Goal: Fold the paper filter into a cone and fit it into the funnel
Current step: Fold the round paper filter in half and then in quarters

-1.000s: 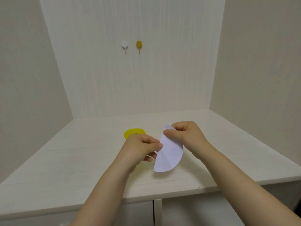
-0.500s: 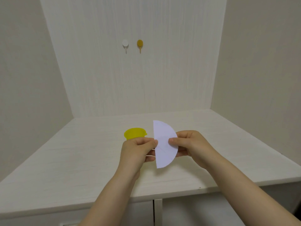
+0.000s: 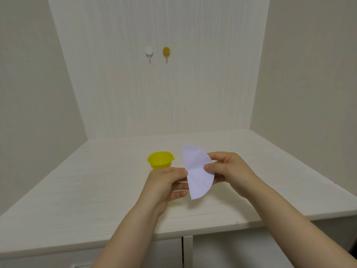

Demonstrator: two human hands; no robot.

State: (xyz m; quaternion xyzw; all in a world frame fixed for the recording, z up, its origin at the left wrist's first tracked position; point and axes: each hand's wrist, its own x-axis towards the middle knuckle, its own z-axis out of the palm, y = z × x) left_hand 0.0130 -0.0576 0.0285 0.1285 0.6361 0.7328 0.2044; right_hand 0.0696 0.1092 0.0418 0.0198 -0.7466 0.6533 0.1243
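The white paper filter, folded into a half circle with a crease across its middle, is held upright above the table. My left hand pinches its straight left edge between thumb and fingers. My right hand pinches its curved right side, thumb on the front face. The yellow funnel stands wide mouth up on the table, just behind my left hand and left of the paper.
The white table fills a corner between three pale walls. Two small hooks, one white and one amber, hang on the back wall. The table's front edge and a cabinet door seam lie below my arms.
The half-circle paper turned from tilted to upright and rose a little. My right hand slid from its top tip down to the curved side. The funnel shows more fully.
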